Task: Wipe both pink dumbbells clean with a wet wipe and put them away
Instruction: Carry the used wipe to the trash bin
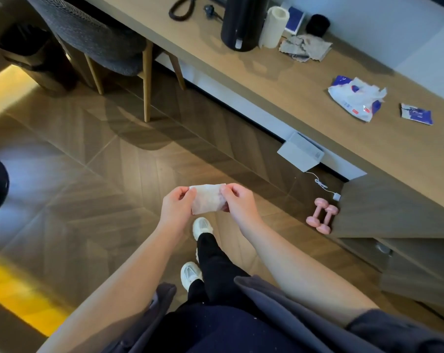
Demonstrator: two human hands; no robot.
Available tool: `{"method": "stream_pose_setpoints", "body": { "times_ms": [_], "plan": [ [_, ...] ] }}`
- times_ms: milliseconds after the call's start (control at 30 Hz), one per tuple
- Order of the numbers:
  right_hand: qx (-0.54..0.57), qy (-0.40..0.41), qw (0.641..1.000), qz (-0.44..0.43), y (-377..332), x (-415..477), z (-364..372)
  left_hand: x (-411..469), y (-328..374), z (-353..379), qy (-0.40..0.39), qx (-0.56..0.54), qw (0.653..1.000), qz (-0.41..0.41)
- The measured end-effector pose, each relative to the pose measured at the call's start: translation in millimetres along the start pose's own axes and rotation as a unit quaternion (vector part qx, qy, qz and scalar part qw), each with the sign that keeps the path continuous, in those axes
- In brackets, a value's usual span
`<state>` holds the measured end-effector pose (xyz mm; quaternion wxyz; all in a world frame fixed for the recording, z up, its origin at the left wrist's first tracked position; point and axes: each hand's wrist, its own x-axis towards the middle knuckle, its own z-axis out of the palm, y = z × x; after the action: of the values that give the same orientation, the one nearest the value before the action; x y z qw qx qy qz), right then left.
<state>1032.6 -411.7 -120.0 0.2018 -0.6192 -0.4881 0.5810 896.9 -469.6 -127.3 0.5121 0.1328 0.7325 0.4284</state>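
Observation:
A white wet wipe (207, 198) is stretched between my hands above the wooden floor. My left hand (176, 203) pinches its left edge and my right hand (237, 201) pinches its right edge. Two pink dumbbells (321, 215) lie side by side on the floor to the right, against the corner of a low wooden cabinet (394, 212). Both hands are well to the left of the dumbbells and above them.
A long wooden desk (279, 80) runs along the right with an open wipes pack (355, 98), a small sachet (416, 114), a paper roll (274, 28), a cloth and a black cylinder. A grey chair (93, 34) and a dark bin (35, 57) stand at the upper left. A grey box (301, 152) with a cable sits below the desk.

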Motion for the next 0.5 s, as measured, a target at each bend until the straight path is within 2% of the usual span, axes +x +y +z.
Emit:
{"method": "stream_pose_setpoints", "body": {
  "times_ms": [133,500],
  "plan": [
    [0.0,-0.02,1.0,0.002,-21.0,31.6,11.8,26.5,21.2,-7.3,0.007,-0.001,1.0,0.002],
    [-0.086,-0.101,0.991,-0.032,-94.9,113.7,55.5,96.6,84.8,-38.7,0.071,-0.021,0.997,0.006]
  ]
}}
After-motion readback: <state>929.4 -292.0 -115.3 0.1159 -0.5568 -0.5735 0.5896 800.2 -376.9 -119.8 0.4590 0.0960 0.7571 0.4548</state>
